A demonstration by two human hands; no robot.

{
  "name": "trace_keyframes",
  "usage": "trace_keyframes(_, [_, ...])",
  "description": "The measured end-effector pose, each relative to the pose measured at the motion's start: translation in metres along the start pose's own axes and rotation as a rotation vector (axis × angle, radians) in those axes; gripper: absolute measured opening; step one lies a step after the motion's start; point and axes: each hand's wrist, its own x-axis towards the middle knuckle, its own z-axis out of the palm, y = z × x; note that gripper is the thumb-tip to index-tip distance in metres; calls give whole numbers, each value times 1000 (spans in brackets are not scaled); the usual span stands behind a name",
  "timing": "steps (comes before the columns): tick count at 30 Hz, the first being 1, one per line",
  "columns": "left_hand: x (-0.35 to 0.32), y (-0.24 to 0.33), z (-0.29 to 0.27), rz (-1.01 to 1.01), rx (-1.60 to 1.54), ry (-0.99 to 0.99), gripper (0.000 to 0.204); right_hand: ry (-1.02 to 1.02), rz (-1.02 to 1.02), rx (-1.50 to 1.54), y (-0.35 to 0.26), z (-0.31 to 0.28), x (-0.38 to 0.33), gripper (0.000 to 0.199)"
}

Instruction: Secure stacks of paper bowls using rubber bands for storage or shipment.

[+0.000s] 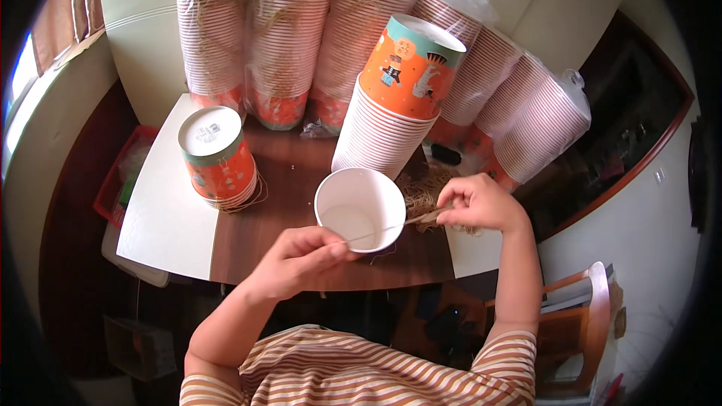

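Left fingers, nearer cup, and right fingers, right of cup, pinched string slanting across cup mouth.

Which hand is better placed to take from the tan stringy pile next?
Probably the right hand, as it is close to the tan stringy pile; the left hand is farther off, near the white cup. Both hands hold the thin strand, though.

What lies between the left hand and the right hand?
In the head view, a thin strand runs from the left hand to the right hand, seen across the open white cup.
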Motion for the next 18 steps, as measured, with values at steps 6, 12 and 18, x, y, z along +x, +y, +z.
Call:
trace_keyframes(6, [-47, -1, -29, -57, 117, 51, 17, 349, 51, -393, 103, 23, 5, 21])
trace_keyframes(12, [-83, -8, -26, -218, 132, -105, 18, -72, 69, -436, 88, 118, 3, 30])
trace_keyframes(18, [-91, -13, -23, -252, 173, -265, 19, 149, 61, -308, 117, 180, 4, 37])
